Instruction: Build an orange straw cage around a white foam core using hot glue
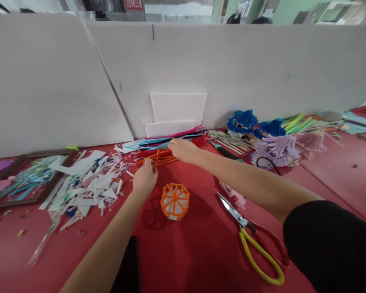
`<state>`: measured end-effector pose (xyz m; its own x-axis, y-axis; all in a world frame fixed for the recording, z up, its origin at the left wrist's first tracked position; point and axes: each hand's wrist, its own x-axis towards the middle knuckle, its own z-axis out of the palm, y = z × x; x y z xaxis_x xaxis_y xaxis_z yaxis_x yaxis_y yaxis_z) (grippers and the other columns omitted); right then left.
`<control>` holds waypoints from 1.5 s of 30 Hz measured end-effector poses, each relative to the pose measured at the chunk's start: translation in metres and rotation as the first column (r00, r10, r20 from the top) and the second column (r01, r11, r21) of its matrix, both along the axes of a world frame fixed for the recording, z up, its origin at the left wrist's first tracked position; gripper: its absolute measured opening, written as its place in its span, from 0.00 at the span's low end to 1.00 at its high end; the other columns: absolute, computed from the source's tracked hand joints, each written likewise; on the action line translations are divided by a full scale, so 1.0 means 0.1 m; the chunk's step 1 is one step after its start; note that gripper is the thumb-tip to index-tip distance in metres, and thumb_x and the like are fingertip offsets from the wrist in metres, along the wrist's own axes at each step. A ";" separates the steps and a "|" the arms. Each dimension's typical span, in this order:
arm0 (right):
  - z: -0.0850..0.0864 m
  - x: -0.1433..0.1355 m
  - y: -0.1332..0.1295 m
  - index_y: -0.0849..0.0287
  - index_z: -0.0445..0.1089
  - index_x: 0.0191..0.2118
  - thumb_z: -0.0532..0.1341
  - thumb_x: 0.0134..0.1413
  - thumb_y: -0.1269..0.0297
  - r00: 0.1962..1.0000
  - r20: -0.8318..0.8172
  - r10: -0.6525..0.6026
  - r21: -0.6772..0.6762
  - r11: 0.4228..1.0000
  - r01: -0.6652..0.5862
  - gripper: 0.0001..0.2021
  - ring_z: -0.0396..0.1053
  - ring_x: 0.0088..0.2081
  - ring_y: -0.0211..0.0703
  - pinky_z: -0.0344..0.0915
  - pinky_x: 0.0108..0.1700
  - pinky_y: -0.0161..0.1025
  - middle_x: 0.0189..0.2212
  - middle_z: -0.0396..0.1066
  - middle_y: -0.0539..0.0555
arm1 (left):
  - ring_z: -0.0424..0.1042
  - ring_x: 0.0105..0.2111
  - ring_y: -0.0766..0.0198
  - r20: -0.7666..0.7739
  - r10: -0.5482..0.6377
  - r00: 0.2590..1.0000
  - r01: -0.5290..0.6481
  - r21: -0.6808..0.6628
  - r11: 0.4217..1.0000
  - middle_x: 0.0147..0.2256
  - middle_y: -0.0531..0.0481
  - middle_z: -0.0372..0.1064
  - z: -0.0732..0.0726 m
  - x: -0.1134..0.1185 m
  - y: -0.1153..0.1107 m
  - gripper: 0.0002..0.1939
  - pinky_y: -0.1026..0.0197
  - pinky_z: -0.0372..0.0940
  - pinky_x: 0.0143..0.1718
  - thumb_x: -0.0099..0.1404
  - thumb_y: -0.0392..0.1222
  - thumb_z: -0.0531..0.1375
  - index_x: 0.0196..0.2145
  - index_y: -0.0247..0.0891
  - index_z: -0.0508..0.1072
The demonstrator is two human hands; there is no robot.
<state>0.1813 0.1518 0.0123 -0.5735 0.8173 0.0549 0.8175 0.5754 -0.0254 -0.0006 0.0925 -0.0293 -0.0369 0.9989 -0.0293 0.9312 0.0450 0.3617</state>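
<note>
Both my hands are at the bundle of coloured pipe cleaners by the white partition. My left hand (145,178) is closed, thumb and fingers pinched on an orange pipe cleaner (157,158) at the bundle's near side. My right hand (184,150) lies over the bundle's right part, fingers curled down and together; what they hold is hidden. Red pipe cleaners (198,141) and light blue pipe cleaners (149,143) lie around the fingers. In front of my hands stands a small orange wheel-shaped frame (175,201) with spokes and a whitish inside.
Scissors (242,221) with red and yellow handles lie at the right. Paper scraps (100,183) are heaped left, beside a brown frame (33,201). Blue (242,121) and lilac (277,147) pipe-cleaner pieces stand at the right. A black flat object (129,268) lies near my left forearm.
</note>
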 end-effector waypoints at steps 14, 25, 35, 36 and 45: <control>0.48 0.86 -0.65 0.63 0.66 0.42 0.51 0.59 0.77 0.975 -0.192 -0.109 0.104 0.986 0.130 0.10 0.69 0.40 0.48 0.60 0.42 0.40 0.38 0.72 0.61 | 0.70 0.46 0.58 0.112 -0.354 0.929 0.283 0.403 0.870 0.43 0.44 0.71 0.21 -0.12 -0.33 0.11 0.52 0.67 0.49 0.71 0.38 0.50 0.44 0.35 0.71; 0.71 0.63 -1.85 0.57 0.71 0.39 0.52 0.62 0.69 0.934 -0.343 -0.098 -0.161 0.986 0.044 0.10 0.70 0.32 0.42 0.59 0.33 0.36 0.32 0.75 0.53 | 0.69 0.45 0.60 0.063 -0.686 0.725 0.595 0.444 0.670 0.43 0.47 0.71 0.41 -0.29 -1.09 0.09 0.57 0.65 0.48 0.65 0.33 0.55 0.42 0.41 0.71; 0.08 0.58 -2.39 0.57 0.70 0.39 0.52 0.60 0.72 0.931 -0.341 -0.133 -0.342 0.940 0.009 0.10 0.70 0.28 0.40 0.54 0.29 0.36 0.31 0.75 0.53 | 0.67 0.50 0.57 0.122 -0.664 0.738 0.558 0.443 0.702 0.48 0.43 0.68 0.33 -0.26 -1.20 0.16 0.53 0.65 0.50 0.65 0.30 0.50 0.49 0.40 0.66; 0.05 0.58 -2.39 0.56 0.70 0.39 0.52 0.61 0.71 0.926 -0.352 -0.132 -0.334 0.942 0.007 0.10 0.70 0.29 0.40 0.54 0.29 0.35 0.31 0.75 0.53 | 0.67 0.49 0.57 0.109 -0.679 0.726 0.579 0.435 0.689 0.48 0.43 0.69 0.34 -0.26 -1.21 0.16 0.53 0.66 0.49 0.66 0.32 0.51 0.49 0.40 0.67; -0.09 0.45 -2.25 0.61 0.68 0.35 0.51 0.59 0.73 0.936 -0.330 -0.120 -0.240 0.970 0.039 0.08 0.69 0.29 0.41 0.53 0.31 0.36 0.30 0.73 0.54 | 0.65 0.38 0.60 -0.100 -0.697 0.710 0.660 0.440 0.609 0.40 0.48 0.72 0.21 -0.08 -1.23 0.08 0.56 0.64 0.44 0.70 0.39 0.55 0.40 0.41 0.75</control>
<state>0.2264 -0.0735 0.0036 -0.4856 0.8731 0.0432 0.7793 0.4548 -0.4310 -0.0091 -0.0302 -0.0082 0.6406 0.6447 0.4171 0.6017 -0.7589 0.2490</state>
